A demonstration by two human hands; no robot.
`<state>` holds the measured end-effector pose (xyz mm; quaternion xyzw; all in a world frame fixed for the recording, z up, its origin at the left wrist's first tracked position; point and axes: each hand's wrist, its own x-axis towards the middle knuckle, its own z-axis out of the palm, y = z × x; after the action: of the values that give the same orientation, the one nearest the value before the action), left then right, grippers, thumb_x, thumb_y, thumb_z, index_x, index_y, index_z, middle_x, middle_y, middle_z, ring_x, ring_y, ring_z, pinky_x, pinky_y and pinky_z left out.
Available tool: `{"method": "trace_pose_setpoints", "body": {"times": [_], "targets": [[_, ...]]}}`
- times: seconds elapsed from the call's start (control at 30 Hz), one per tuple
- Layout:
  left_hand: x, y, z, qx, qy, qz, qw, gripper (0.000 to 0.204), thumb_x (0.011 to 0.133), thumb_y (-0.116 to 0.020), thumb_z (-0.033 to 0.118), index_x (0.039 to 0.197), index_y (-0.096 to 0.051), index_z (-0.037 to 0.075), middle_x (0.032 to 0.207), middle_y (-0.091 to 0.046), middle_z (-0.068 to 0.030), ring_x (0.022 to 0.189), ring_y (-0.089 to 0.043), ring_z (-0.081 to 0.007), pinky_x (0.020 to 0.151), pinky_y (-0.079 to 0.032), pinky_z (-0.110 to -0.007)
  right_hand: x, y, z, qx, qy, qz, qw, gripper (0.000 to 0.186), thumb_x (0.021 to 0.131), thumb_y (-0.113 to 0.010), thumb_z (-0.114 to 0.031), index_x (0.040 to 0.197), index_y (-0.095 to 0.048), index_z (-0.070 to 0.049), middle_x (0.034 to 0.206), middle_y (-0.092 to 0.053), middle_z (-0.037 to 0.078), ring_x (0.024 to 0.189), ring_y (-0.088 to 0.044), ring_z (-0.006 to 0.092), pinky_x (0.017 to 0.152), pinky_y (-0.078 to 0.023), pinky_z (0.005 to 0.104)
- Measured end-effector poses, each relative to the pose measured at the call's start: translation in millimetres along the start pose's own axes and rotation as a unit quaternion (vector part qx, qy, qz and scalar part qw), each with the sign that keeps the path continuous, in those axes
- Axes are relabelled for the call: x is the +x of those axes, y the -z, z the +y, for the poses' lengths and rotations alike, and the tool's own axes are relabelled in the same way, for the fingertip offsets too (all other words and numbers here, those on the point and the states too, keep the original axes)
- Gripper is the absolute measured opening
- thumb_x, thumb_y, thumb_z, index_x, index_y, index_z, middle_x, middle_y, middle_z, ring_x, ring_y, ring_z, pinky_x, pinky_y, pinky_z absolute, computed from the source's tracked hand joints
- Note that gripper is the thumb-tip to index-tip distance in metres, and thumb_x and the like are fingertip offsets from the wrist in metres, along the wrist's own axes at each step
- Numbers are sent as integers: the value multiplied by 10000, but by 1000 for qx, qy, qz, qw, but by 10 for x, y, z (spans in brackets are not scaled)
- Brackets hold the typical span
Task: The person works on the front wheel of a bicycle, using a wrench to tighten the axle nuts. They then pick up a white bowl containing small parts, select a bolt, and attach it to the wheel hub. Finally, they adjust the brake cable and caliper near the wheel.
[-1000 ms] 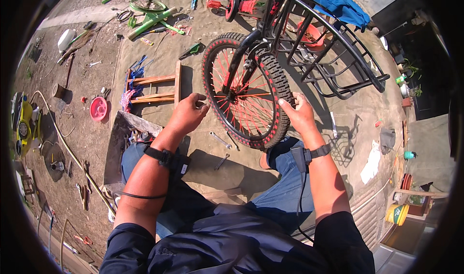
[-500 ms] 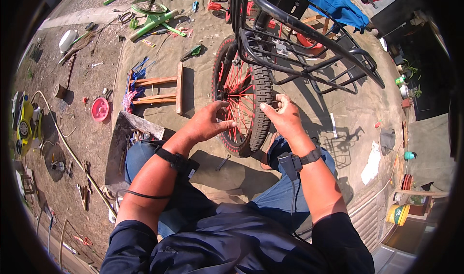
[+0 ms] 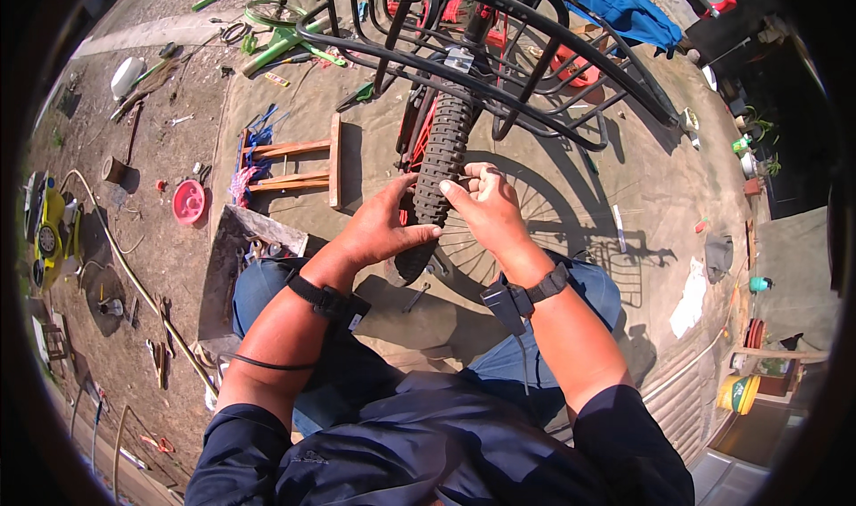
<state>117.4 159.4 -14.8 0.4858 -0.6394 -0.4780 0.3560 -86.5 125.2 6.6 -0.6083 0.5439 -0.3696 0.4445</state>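
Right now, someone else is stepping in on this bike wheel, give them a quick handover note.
Left hand: palm and fingers pressed on the left side of the knobby tyre, gripping it.
Right hand: fingertips pinching the tyre's tread from the right, opposite the left hand.
The wheel stands edge-on to the person, still fitted in the bicycle under the black wire basket, red rim and spokes showing beside it.
A grey tray of parts sits by the left knee, a wooden stool lies beyond it.
Done: tyre is on the wheel.
Left: cannot tell whether it is fully seated; check by feel.
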Motion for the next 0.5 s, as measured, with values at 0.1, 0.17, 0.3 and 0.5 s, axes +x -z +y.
{"method": "trace_pose_setpoints", "body": {"times": [0.1, 0.17, 0.3, 0.5], "targets": [[-42, 57, 13, 61, 4, 28, 998, 985, 676, -898, 332, 1435, -376, -15, 1270, -590, -246, 1163, -601, -362, 977, -491, -405, 21, -139, 29, 53, -5, -1, 999, 511, 876, -737, -272, 1177, -557, 100, 907, -707, 147, 773, -684, 174, 700, -547, 308], [-57, 39, 127, 156, -8, 58, 986, 1002, 670, -896, 333, 1441, -358, -15, 1268, -584, -259, 1179, -586, -390, 986, -485, -413, 51, -212, 14, 117, -20, -9, 993, 501, 878, -736, -258, 1178, -555, 101, 914, -709, 142, 778, -682, 160, 694, -545, 296], [-59, 50, 173, 166, 17, 79, 983, 981, 687, -864, 271, 1445, -320, -32, 1239, -587, -262, 1155, -604, -366, 981, -484, -403, 88, -283, 111, 134, 4, -17, 991, 467, 891, -725, -214, 1185, -548, 103, 899, -698, 122, 789, -670, 146, 705, -541, 274], [-63, 232, 153, 150, 56, 82, 984, 899, 699, -789, 205, 1440, -332, -19, 1242, -580, -285, 1187, -577, -399, 1008, -466, -408, 196, -10, 24, 140, -16, -68, 988, 354, 900, -717, -179, 1164, -598, 26, 948, -698, 63, 846, -639, 98, 733, -520, 257]]}}
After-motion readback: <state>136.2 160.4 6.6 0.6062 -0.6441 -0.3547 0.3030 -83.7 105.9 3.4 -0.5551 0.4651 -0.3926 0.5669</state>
